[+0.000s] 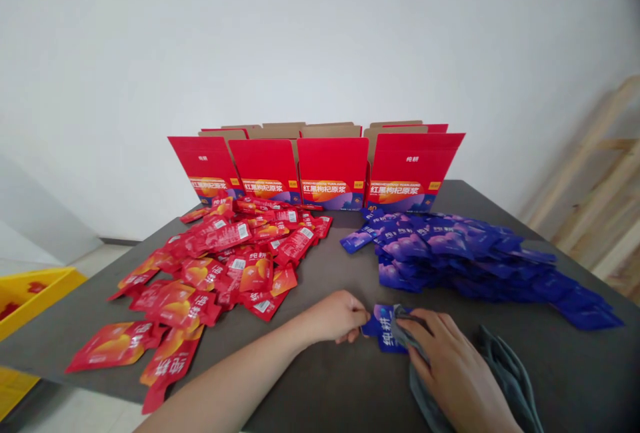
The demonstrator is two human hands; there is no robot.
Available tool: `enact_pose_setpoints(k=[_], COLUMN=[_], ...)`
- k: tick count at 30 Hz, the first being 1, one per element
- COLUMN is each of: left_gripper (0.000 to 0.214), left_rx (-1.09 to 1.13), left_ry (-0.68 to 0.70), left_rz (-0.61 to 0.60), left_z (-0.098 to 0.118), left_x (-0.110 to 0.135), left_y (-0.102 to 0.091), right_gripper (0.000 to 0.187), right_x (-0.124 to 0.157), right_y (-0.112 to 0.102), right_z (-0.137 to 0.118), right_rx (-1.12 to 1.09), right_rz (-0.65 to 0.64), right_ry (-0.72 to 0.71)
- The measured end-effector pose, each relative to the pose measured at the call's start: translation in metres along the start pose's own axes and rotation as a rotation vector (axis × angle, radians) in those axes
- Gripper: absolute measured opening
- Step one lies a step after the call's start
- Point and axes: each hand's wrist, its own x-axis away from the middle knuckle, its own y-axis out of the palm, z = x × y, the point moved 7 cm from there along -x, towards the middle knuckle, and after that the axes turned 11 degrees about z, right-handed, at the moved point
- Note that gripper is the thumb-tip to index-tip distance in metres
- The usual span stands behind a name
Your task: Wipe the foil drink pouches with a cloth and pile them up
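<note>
A blue sachet with white characters lies flat on the dark grey table near the front. My left hand pinches its left edge with closed fingers. My right hand presses a grey cloth down onto the sachet's right side, fingers curled over the cloth.
A heap of red sachets covers the left of the table, a heap of blue sachets the right. Several open red boxes stand in a row at the far edge. A yellow crate sits low at left; wooden frames at right.
</note>
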Motion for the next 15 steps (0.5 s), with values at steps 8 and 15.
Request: enact_pose_setpoints(k=[8, 15], left_gripper=[0.006, 0.013], left_rx=[0.025, 0.096], left_ry=[-0.018, -0.027], left_rz=[0.085, 0.059], left_z=[-0.007, -0.012], left_x=[-0.004, -0.007], left_y=[0.0, 0.005], right_gripper=[0.027, 0.034], right_x=[0.004, -0.036], right_y=[-0.008, 0.002], right_z=[0.058, -0.018], right_rx=[0.059, 0.0], right_rz=[-0.031, -0.092], right_ry=[0.118, -0.064])
